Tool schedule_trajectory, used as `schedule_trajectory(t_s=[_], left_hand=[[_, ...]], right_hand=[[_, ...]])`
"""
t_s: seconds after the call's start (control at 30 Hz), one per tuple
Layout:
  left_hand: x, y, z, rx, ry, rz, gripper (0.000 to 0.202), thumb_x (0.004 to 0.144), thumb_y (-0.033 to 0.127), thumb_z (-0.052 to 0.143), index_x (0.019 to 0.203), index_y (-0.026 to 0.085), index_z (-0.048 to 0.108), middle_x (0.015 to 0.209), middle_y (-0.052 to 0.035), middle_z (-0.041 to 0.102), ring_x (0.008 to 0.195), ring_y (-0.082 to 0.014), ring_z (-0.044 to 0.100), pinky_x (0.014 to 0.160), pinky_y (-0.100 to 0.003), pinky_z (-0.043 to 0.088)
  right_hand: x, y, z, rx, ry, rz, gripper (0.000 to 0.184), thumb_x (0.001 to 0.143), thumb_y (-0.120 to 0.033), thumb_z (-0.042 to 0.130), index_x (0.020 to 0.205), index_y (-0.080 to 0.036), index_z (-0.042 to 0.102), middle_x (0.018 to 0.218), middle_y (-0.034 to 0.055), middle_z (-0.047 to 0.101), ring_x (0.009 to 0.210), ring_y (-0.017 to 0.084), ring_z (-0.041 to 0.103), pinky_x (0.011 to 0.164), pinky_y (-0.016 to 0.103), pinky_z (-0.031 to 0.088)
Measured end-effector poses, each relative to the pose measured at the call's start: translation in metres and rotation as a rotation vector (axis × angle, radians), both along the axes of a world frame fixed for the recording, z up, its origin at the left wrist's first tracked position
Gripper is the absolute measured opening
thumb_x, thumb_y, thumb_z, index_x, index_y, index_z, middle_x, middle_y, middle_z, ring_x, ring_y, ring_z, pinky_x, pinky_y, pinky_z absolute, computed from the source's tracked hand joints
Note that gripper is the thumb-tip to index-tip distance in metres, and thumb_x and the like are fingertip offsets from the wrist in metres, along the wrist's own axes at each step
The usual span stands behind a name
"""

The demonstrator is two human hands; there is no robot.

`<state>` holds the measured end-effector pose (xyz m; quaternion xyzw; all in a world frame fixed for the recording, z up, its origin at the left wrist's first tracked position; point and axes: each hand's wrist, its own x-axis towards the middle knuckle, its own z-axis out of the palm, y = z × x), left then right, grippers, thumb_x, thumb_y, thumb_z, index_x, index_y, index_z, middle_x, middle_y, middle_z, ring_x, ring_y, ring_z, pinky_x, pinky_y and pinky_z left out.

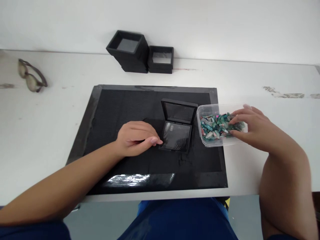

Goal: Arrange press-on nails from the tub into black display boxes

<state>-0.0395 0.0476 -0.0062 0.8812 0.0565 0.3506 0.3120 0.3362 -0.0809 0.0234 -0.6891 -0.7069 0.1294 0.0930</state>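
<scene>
A small black display case [176, 135] lies hinged open on a black mat [120, 110], its lid tilted up at the back. My left hand [136, 138] rests on the mat with curled fingers touching the case's left edge. To the right a clear plastic tub [203, 140] holds several small teal and pink stones [215, 126]. My right hand [252, 128] reaches into the tub from the right, its fingertips pinched among the stones.
Two stacks of black display cases [130, 50] [160, 59] stand against the wall at the back. A pair of glasses [31, 76] lies at the far left of the white table [37, 133]. The table's front edge runs just below the mat.
</scene>
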Motion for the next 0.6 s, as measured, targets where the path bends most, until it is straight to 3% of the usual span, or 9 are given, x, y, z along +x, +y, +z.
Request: schedule_trajectory(t_s=[0.13,0.3,0.47,0.6], left_hand=[[-0.002,0.0,-0.003,0.052,-0.007,0.034,0.017,0.093,0.018,0.061,0.083,0.022,0.074,0.061,0.0016,0.071,0.057,-0.0106,0.069,0.062,-0.022,0.062],[-0.002,0.0,-0.003,0.053,0.012,0.041,0.021,0.094,0.022,0.058,0.081,0.024,0.074,0.061,0.0019,0.071,0.057,-0.0101,0.069,0.063,-0.021,0.062],[-0.002,-0.001,-0.003,0.066,-0.003,0.043,0.019,0.094,0.021,0.059,0.081,0.023,0.073,0.061,0.0017,0.071,0.058,-0.0102,0.068,0.063,-0.022,0.062],[-0.002,-0.001,-0.003,0.077,-0.007,0.01,0.016,0.093,0.016,0.06,0.083,0.019,0.072,0.063,0.0002,0.071,0.059,-0.0105,0.068,0.064,-0.023,0.062]], right_hand=[[-0.007,0.004,-0.001,0.035,-0.017,-0.04,0.011,0.078,-0.037,0.07,0.081,-0.027,0.07,0.112,0.0056,0.072,0.125,0.042,0.056,0.103,0.07,0.043],[-0.007,0.006,0.006,0.002,0.046,-0.016,0.018,0.085,-0.041,0.068,0.073,-0.027,0.068,0.109,0.0048,0.073,0.109,0.034,0.063,0.099,0.062,0.046],[-0.005,0.004,0.017,0.005,0.081,-0.067,0.024,0.09,-0.051,0.064,0.086,-0.031,0.075,0.115,0.0018,0.075,0.124,0.034,0.059,0.104,0.059,0.046],[-0.007,0.0,0.026,0.1,0.056,-0.174,0.029,0.092,-0.051,0.058,0.101,-0.031,0.078,0.111,0.0016,0.077,0.138,0.031,0.051,0.114,0.059,0.041]])
